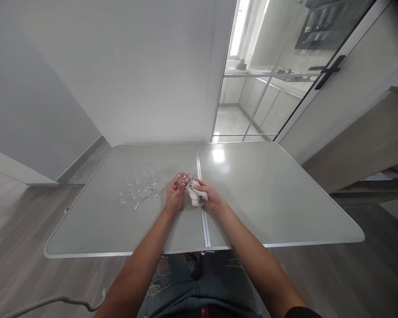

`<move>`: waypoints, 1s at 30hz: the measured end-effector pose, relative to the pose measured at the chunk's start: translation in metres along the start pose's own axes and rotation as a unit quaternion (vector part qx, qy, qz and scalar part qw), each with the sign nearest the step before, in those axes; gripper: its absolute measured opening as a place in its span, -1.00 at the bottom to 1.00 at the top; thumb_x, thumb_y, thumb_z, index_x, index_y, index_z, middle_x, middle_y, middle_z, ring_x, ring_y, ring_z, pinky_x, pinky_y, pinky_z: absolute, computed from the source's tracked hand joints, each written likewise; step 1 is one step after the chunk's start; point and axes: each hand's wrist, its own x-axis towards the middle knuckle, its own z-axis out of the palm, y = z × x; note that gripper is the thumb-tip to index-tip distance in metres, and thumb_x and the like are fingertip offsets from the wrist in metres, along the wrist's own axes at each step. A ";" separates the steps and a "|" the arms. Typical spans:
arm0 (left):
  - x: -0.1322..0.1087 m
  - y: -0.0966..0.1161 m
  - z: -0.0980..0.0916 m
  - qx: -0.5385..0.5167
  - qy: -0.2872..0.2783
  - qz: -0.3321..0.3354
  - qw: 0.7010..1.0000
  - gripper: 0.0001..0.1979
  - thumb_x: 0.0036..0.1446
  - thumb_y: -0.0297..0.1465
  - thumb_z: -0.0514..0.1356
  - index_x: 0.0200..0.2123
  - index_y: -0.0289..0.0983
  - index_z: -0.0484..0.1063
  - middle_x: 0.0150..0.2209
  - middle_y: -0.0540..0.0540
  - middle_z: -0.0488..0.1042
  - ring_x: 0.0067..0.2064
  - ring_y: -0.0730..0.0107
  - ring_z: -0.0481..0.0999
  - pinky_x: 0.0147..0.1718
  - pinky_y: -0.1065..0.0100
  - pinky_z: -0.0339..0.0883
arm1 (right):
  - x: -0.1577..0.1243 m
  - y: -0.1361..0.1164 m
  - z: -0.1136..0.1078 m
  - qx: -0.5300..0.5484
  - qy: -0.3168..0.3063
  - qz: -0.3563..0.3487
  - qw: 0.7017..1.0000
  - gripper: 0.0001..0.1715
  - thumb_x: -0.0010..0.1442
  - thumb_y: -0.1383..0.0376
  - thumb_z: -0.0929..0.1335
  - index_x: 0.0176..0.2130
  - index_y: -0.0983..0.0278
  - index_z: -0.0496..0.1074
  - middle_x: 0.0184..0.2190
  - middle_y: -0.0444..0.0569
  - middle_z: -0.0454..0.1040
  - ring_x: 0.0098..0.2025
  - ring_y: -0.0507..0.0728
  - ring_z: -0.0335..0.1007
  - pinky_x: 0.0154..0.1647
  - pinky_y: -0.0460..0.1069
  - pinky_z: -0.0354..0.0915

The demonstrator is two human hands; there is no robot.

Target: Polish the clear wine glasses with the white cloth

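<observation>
My left hand is closed around a clear, rounded plastic or glass piece, its fingers showing through it. Against that piece, my right hand grips a crumpled white cloth. Something clear and shiny also shows at the cloth's edge, but I cannot make out its shape. Both hands meet just above the middle of the table, near its seam. To the left of them lies a loose group of several clear rounded pieces, hard to tell apart against the tabletop.
The pale folding table has a metal rim and a metal centre seam. A white wall stands behind it. At the back right is a glass door with a black handle. A grey cable shows at lower left.
</observation>
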 end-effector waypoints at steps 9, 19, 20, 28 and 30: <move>0.003 -0.003 0.001 0.018 0.024 0.032 0.999 -0.36 0.03 -0.20 0.45 0.15 -0.23 0.41 0.16 -0.31 0.48 0.12 0.08 0.55 0.22 0.06 0.29 | -0.009 0.005 0.008 -0.385 0.127 -0.199 0.892 -0.91 0.12 0.30 0.34 -0.40 0.21 0.31 -0.35 -0.02 0.43 -0.22 0.16 0.31 -0.20 0.00 0.22; 0.002 -0.001 0.000 -0.012 -0.028 -0.016 0.999 -0.32 -0.04 -0.13 0.47 0.12 -0.27 0.44 0.15 -0.36 0.48 0.11 0.01 0.55 0.20 0.00 0.30 | -0.005 -0.006 -0.003 0.112 -0.043 0.089 0.989 -0.61 0.02 0.08 0.48 -0.23 0.21 0.36 -0.42 -0.11 0.41 -0.48 0.05 0.24 -0.46 -0.05 0.24; 0.002 -0.001 0.000 -0.011 -0.024 -0.015 1.000 -0.33 -0.03 -0.13 0.46 0.12 -0.28 0.45 0.14 -0.36 0.49 0.11 0.01 0.56 0.20 0.00 0.30 | -0.006 -0.006 -0.002 0.107 -0.024 0.077 0.991 -0.61 0.01 0.08 0.50 -0.26 0.20 0.34 -0.44 -0.14 0.39 -0.48 0.04 0.23 -0.47 -0.06 0.22; 0.005 -0.003 -0.002 0.005 0.025 0.030 0.999 -0.39 0.04 -0.22 0.44 0.14 -0.24 0.43 0.15 -0.31 0.48 0.11 0.11 0.54 0.23 0.07 0.27 | -0.011 0.008 0.014 -0.380 0.141 -0.202 0.892 -0.87 0.15 0.27 0.34 -0.43 0.20 0.31 -0.35 -0.01 0.42 -0.21 0.16 0.29 -0.21 -0.01 0.20; 0.004 -0.003 -0.002 0.007 0.030 0.027 0.999 -0.40 0.05 -0.21 0.43 0.14 -0.25 0.43 0.15 -0.31 0.49 0.12 0.10 0.54 0.22 0.06 0.28 | -0.009 0.007 0.014 -0.354 0.141 -0.177 0.907 -0.84 0.13 0.24 0.37 -0.43 0.20 0.30 -0.40 -0.03 0.40 -0.26 0.15 0.30 -0.25 -0.02 0.20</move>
